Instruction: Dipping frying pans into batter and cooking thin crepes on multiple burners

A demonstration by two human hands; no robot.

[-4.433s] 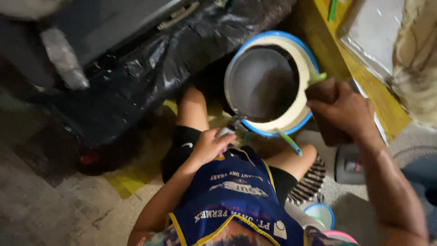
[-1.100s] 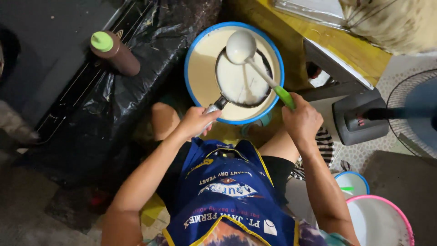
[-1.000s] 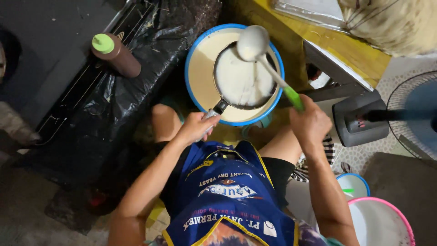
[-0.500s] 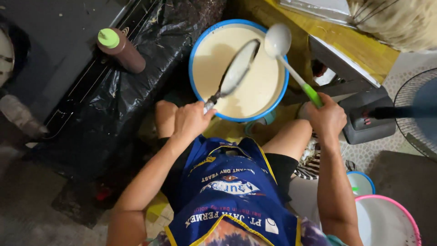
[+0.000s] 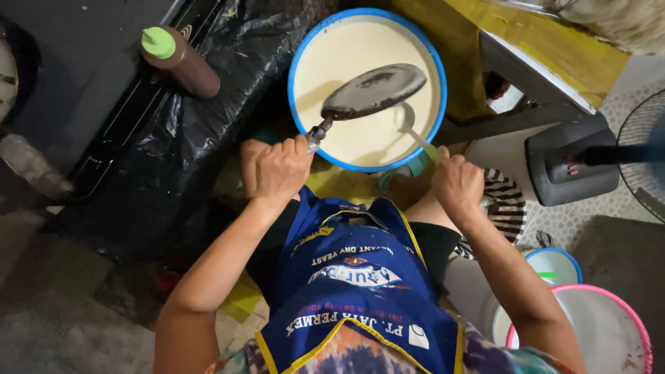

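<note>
The big basin point(image 5: 302, 52), blue-rimmed and filled almost to the brim with pale batter, sits on the floor just ahead of the person's knees. The left hand point(image 5: 280, 168) is clenched tight round the handle of a small dark pan point(image 5: 374, 90), which hangs tilted over the basin, its underside turned up and its far edge well inside the blue rim. The right hand point(image 5: 456, 183) is closed on the green handle of a ladle point(image 5: 410, 128); the ladle's bowl lies sunk in the batter beneath the pan, near the basin's near right edge. The two hands are apart, one on each side of the basin's near rim.

Left of the basin, crumpled black plastic sheeting point(image 5: 166, 159) runs right up to its rim, and a brown squeeze bottle point(image 5: 181, 64) with a green cap lies on a dark tray further left, well apart from the pan. Right of the basin a yellow table point(image 5: 547, 48) edge and a grey leg crowd close to the rim, leaving little room on that side. Beyond them stands a fan point(image 5: 582, 163) on its grey base. Behind the right elbow, away from the basin, stand a small blue-rimmed bowl point(image 5: 554, 266) and a pink-rimmed tub point(image 5: 596, 332). A blue apron point(image 5: 357, 277) covers the person's lap on the near side of the basin.
</note>
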